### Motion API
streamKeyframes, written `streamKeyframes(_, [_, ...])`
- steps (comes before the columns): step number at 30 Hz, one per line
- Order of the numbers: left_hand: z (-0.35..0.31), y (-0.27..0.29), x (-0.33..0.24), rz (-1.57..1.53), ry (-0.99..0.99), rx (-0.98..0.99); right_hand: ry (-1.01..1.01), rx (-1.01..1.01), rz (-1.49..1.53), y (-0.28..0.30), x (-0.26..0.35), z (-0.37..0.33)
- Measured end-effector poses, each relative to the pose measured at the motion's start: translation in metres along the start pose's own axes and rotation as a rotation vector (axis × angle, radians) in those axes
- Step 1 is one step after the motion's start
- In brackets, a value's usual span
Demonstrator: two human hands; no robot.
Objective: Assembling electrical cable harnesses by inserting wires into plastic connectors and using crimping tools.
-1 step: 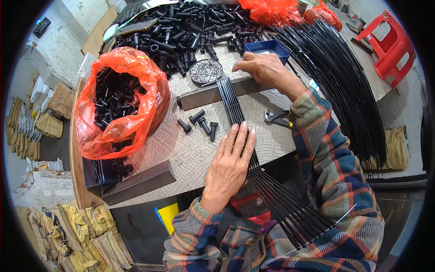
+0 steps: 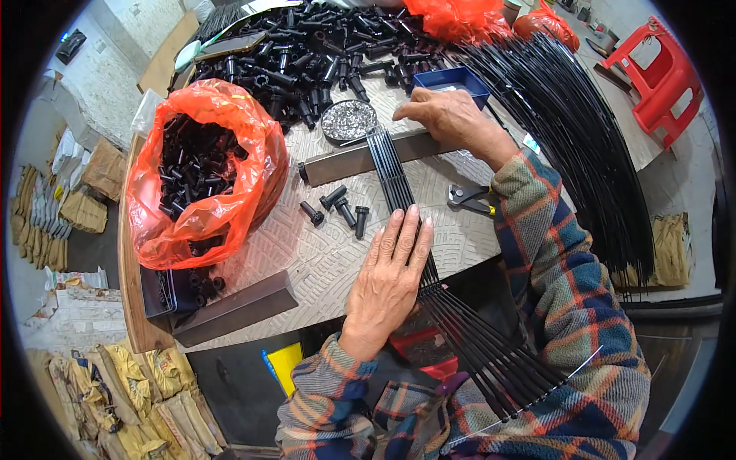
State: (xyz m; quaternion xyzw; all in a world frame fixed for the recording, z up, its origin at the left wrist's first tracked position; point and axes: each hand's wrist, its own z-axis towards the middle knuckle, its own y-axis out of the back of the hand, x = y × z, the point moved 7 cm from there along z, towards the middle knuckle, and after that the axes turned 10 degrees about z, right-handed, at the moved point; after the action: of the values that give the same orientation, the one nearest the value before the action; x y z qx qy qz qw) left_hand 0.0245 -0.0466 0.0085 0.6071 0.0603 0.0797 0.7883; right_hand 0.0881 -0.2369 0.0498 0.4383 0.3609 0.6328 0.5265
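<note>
A row of thin black rods (image 2: 391, 172) lies across the patterned table top (image 2: 322, 261) and fans out over its near edge toward my lap. My left hand (image 2: 391, 272) lies flat on the rods near that edge, fingers straight and together. My right hand (image 2: 448, 115) rests palm down on a grey metal bar (image 2: 345, 162) that the rods cross, fingertips by the rods' far ends. Several short black sleeves (image 2: 341, 207) lie just left of the rods. A round tin of small metal bits (image 2: 347, 121) stands behind the bar.
An orange bag of black sleeves (image 2: 207, 176) fills the left side, with an angle bar (image 2: 238, 307) in front of it. More sleeves are heaped at the back (image 2: 307, 46). A blue tray (image 2: 460, 77), pliers (image 2: 469, 197), a big rod bundle (image 2: 583, 146) and a red stool (image 2: 659, 77) lie to the right.
</note>
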Motion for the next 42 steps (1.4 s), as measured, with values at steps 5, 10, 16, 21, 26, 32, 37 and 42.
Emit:
streamKeyframes(5, [0.002, 0.002, -0.004, -0.006, -0.011, -0.011, -0.041, 0.029, -0.042, 0.006, -0.003, -0.004])
streamKeyframes(10, [0.005, 0.001, -0.005, -0.008, -0.017, -0.007, -0.021, 0.008, -0.091, 0.008, -0.002, -0.003])
streamKeyframes(16, [0.003, 0.003, -0.005, -0.008, -0.008, 0.006, -0.011, -0.007, -0.022, 0.002, -0.004, -0.002])
streamKeyframes(21, [0.003, 0.001, -0.004, -0.002, 0.007, 0.024, 0.016, -0.012, -0.012, -0.001, -0.001, 0.0])
streamKeyframes(26, [0.005, 0.001, -0.003, -0.023, 0.006, 0.019, 0.069, -0.054, 0.086, -0.009, 0.002, 0.007])
streamKeyframes(32, [0.009, 0.004, -0.009, 0.001, -0.027, -0.014, 0.05, -0.264, 0.379, 0.017, -0.007, 0.006])
streamKeyframes(37, [-0.001, 0.007, -0.003, 0.05, -0.002, -0.087, -0.122, -0.24, 1.021, 0.071, 0.003, -0.019])
streamKeyframes(42, [0.002, 0.009, -0.012, 0.067, -0.047, -0.186, 0.408, -0.146, 1.116, 0.195, 0.123, -0.099])
